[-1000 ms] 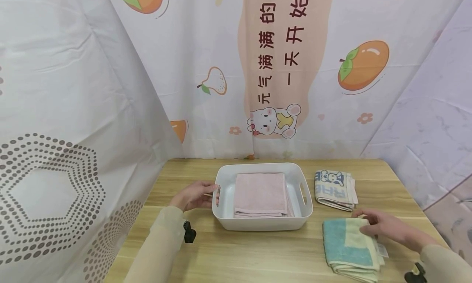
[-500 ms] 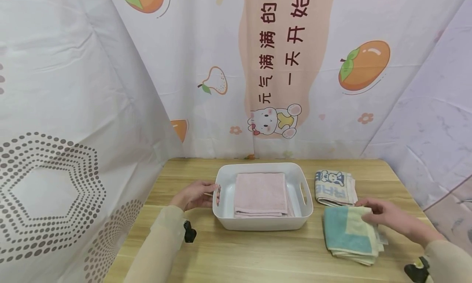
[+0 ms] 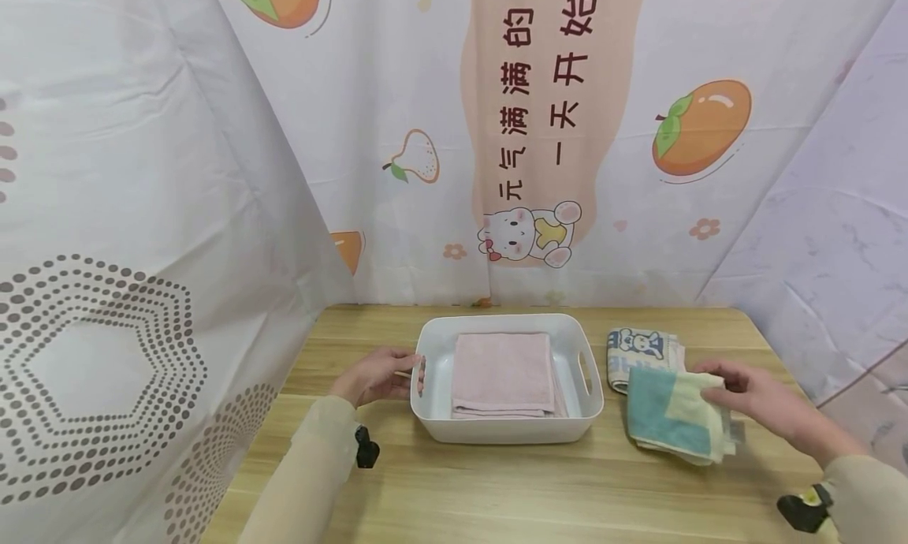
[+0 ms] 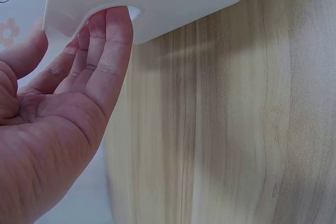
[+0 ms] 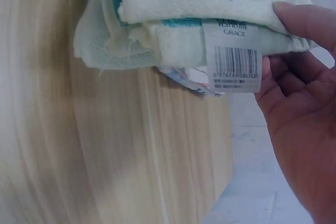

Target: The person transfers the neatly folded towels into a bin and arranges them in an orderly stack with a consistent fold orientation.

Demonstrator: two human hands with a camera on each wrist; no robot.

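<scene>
My left hand (image 3: 378, 375) holds the left end of a white plastic storage basket (image 3: 505, 431). In the left wrist view its fingers (image 4: 113, 51) reach into the handle slot and the thumb lies at the rim. A folded pink towel (image 3: 502, 370) lies inside the basket. To the right, my right hand (image 3: 762, 406) pinches the edge of a folded teal and cream towel (image 3: 670, 411), raised above the table. The right wrist view shows the thumb on top, the fingers underneath, and a white barcode label (image 5: 234, 59) hanging from the towel.
A folded white and blue towel (image 3: 641, 347) with a bear print lies at the back right, partly covered by the teal one in the head view. Everything stands on a wooden table (image 3: 454, 493). Printed curtains (image 3: 397, 236) hang behind and at the sides.
My right hand has lifted the teal and cream towel and moved it away from me, toward the white and blue towel. The left hand and basket have stayed put.
</scene>
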